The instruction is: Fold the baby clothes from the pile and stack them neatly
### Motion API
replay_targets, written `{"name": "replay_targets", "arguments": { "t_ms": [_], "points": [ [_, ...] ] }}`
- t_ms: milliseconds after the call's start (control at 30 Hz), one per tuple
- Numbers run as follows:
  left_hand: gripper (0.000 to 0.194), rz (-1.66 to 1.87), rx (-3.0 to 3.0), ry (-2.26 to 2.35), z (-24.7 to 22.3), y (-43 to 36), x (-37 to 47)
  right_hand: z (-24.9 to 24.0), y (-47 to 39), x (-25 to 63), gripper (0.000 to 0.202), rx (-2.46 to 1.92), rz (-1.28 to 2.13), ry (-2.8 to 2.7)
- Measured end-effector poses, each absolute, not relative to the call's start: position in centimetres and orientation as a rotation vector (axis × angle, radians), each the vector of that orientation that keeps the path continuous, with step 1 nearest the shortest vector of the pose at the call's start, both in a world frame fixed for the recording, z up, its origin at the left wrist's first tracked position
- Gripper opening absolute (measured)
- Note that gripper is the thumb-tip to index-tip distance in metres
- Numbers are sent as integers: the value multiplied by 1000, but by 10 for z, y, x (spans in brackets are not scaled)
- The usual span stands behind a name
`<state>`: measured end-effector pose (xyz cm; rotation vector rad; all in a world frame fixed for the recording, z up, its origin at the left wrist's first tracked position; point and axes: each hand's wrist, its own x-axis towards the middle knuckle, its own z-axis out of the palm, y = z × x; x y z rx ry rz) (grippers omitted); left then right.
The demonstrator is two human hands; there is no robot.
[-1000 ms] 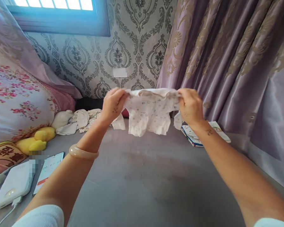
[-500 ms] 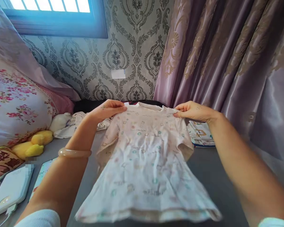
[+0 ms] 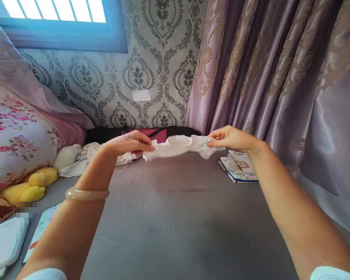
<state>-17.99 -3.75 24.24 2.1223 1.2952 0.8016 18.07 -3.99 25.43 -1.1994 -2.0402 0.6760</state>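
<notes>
A small white printed long-sleeved shirt [image 3: 177, 145] hangs stretched between my hands above the grey surface. My left hand [image 3: 131, 142] pinches one shoulder near the collar, thumb and fingers pressed together. The opposite shoulder is gripped by my right hand [image 3: 231, 139]. Only the top band of the shirt shows, somewhat blurred; its body is out of sight behind or beneath that band. A pale bangle [image 3: 87, 194] circles my left wrist.
Folded clothes [image 3: 239, 166] lie right of my right hand. Crumpled light clothing [image 3: 87, 157] lies behind my left forearm. A yellow plush toy [image 3: 29, 188], a white power bank [image 3: 7, 243] and a phone [image 3: 43, 225] are at the left. Purple curtains [image 3: 251, 70] hang at the right.
The shirt was spread toward me with its front and hem visible; now it has swung away and shows only as a narrow band. Both hands keep their hold on the shoulders.
</notes>
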Motion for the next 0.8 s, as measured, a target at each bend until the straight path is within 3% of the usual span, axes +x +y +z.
{"name": "replay_targets", "arguments": {
  "t_ms": [433, 600, 800],
  "points": [
    [27, 1204, 1801, 1353, 231, -30, -162, 242, -32, 180, 32, -1204, 710, -1895],
    [28, 963, 1841, 1184, 242, -43, -175, 257, -52, 184, 37, -1186, 966, -2034],
    [30, 1221, 1792, 1201, 239, -40, -166, 257, -46, 180, 35, -1188, 814, -1972]
  ]
}}
